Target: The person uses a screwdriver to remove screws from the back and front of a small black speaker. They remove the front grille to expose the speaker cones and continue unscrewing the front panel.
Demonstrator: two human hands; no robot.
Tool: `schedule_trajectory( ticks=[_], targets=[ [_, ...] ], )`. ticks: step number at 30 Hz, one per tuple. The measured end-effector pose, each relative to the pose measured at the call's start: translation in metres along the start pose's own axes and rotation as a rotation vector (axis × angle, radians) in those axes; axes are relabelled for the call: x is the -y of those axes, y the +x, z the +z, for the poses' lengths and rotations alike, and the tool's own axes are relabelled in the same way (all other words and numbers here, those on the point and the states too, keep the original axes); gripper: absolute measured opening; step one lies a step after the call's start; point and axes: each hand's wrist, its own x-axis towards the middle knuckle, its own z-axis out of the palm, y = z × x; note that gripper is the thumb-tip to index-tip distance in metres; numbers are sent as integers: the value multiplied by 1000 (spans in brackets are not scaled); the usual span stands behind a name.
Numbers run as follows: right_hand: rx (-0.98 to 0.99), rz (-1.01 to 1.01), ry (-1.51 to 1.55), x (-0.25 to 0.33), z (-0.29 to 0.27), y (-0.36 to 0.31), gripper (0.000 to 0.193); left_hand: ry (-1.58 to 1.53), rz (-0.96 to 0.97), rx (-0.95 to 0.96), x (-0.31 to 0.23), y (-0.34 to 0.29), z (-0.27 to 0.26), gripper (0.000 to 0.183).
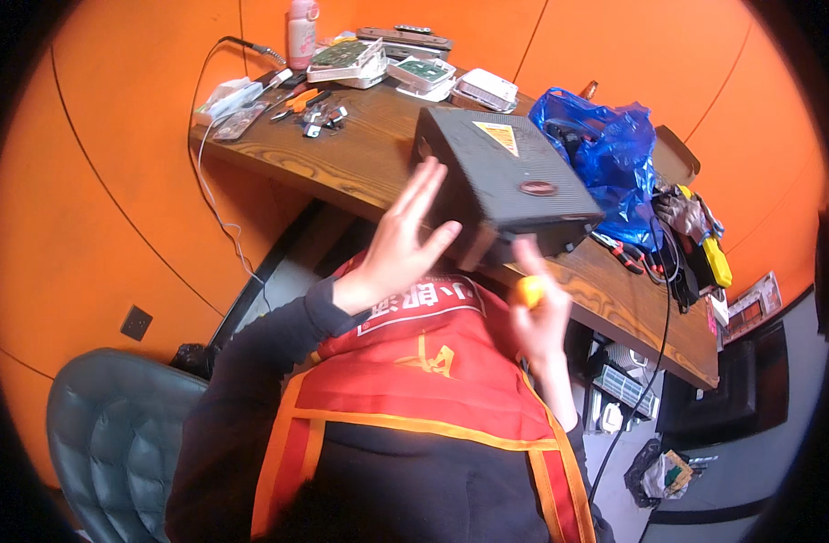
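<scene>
A black box-shaped metal case (523, 167) with a finely ribbed top sits at the table's front edge, right before me. Its top carries a pale label with a yellow triangle and a small dark oval badge. My left hand (404, 237) is open, its fingers stretched up against or just beside the case's left side; contact is hard to tell. Below the case's near right part, my right hand (543, 317) curls around a small yellow object (529, 290), perhaps a tool handle, smeared by motion. Its index finger points up at the case's lower edge.
Circuit boards in white housings (347, 59), a pink bottle (301, 34) and orange-handled pliers (301, 101) lie on the wooden table (351, 149). A blue plastic bag (605, 154), gloves (688, 215) and red-handled pliers (624, 256) are at right. A cable (665, 317) hangs over the edge.
</scene>
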Motion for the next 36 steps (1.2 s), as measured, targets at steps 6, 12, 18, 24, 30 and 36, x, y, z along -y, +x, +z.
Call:
schedule_trajectory(
  ticks=[6, 12, 18, 24, 30, 36],
  targets=[
    [-243, 85, 97, 8, -19, 14, 36, 158, -49, -231, 31, 5, -19, 68],
    [-251, 295, 260, -19, -29, 12, 32, -182, -182, -338, 58, 19, -24, 68],
    [-79, 234, 273, -14, -15, 11, 58, -133, -110, -336, 55, 21, -17, 60],
    [9, 300, 357, -6, -17, 2, 61, -231, -199, -272, 31, 8, -26, 40],
    [-81, 300, 323, 21, -43, -27, 45, -268, -261, -156, -1, -16, -58, 37],
    [-82, 245, 321, 31, -49, -27, 45, -230, -300, 42, 3, 19, -68, 52]
  ],
)
